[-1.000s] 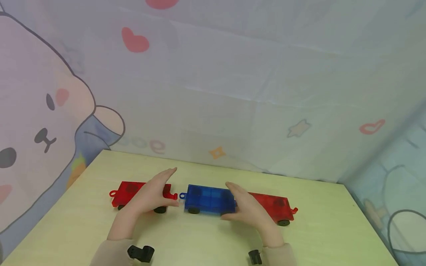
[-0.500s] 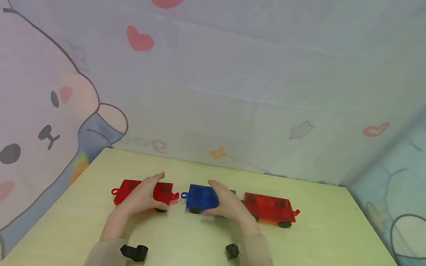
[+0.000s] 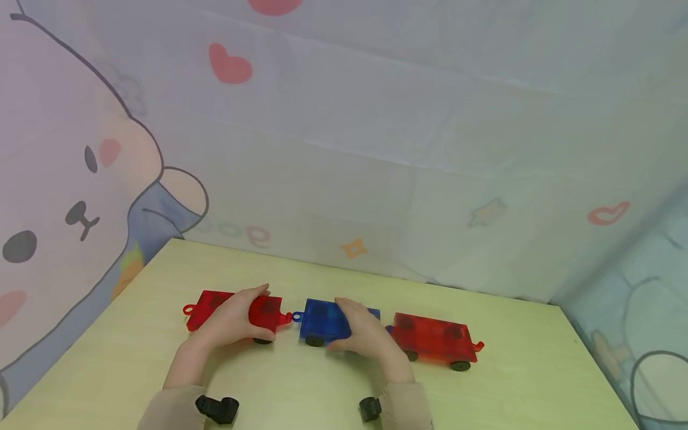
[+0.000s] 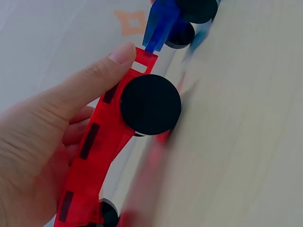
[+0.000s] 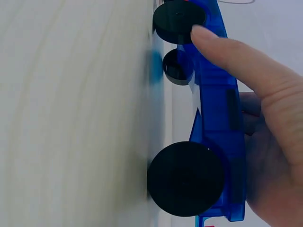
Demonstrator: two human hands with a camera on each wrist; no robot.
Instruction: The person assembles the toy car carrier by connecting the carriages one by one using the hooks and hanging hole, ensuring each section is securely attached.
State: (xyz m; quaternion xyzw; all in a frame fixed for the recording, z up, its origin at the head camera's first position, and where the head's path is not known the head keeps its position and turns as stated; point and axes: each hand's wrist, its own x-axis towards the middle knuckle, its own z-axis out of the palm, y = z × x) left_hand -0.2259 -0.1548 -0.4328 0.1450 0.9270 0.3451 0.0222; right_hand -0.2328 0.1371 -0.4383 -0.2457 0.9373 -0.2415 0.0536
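My left hand [image 3: 233,319] grips a red see-through toy train car [image 3: 263,307] on the left of the table. In the left wrist view its thumb lies along the car's near side, above a black wheel [image 4: 150,105], and fingers lie behind. A blue toy train car [image 3: 322,319] stands in the middle, held by my right hand [image 3: 368,334]; in the right wrist view the thumb is on its side by a wheel [image 5: 179,21]. The red car's hook [image 3: 288,318] meets the blue car's ring [image 3: 297,317]; whether they are linked I cannot tell.
A second red train car [image 3: 432,337] stands to the right, close behind the blue car's hook [image 3: 389,328]. All sit in a row on the pale wooden table [image 3: 333,394]. A printed cloth [image 3: 403,119] hangs behind the table's far edge.
My right hand has shifted left from the blue car's right end to its middle. My left hand has moved back slightly along the red car. The gap between hook and ring has narrowed.
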